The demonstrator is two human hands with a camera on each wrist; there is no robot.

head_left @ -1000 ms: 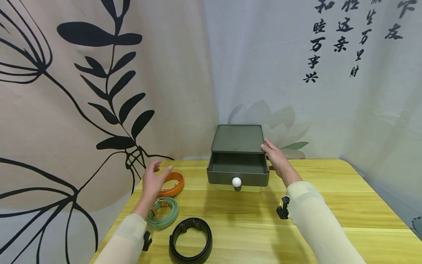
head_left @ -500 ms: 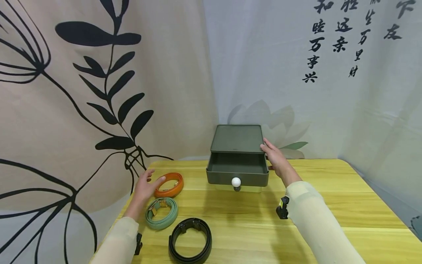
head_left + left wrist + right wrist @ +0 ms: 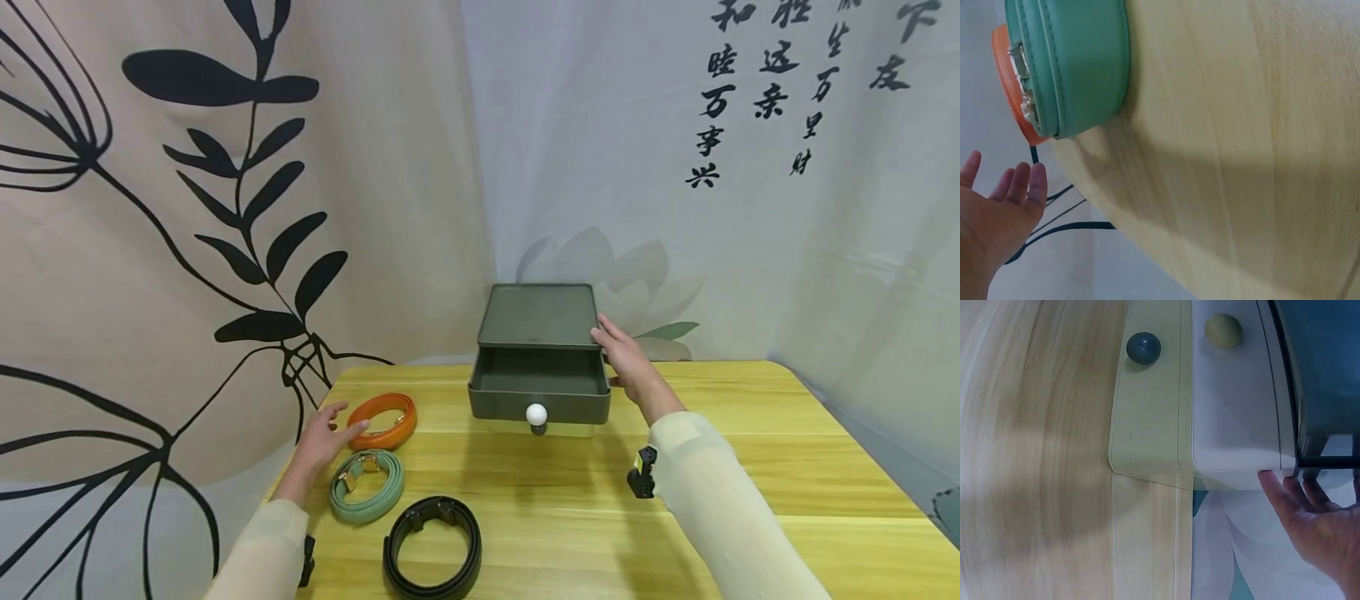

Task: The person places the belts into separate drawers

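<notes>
My left hand point(image 3: 318, 442) hovers at the table's left side with fingers apart, holding nothing. Just right of it lies a coiled orange belt point(image 3: 405, 429), its thumb pointing that way. Closer to me is a coiled green belt point(image 3: 392, 492) with a gold-coloured buckle, also large in the left wrist view. A coiled black belt point(image 3: 474, 550) lies nearest to me. At the back stands a small drawer box point(image 3: 540, 312) with its dark top drawer point(image 3: 495, 406) pulled out. My right hand point(image 3: 632, 367) touches the box's right side, fingers extended, as the right wrist view point(image 3: 1322, 534) confirms.
Below the dark drawer, the right wrist view shows a pale drawer with a yellowish knob point(image 3: 1223, 331) and a cream one with a dark knob point(image 3: 1144, 348). A printed curtain point(image 3: 405, 208) hangs behind the wooden table point(image 3: 712, 467). The table's left edge runs beneath my left arm.
My left hand has moved left and toward me, from beside the orange belt's upper left to lower beside it. The right hand, box and belts stay where they were.
</notes>
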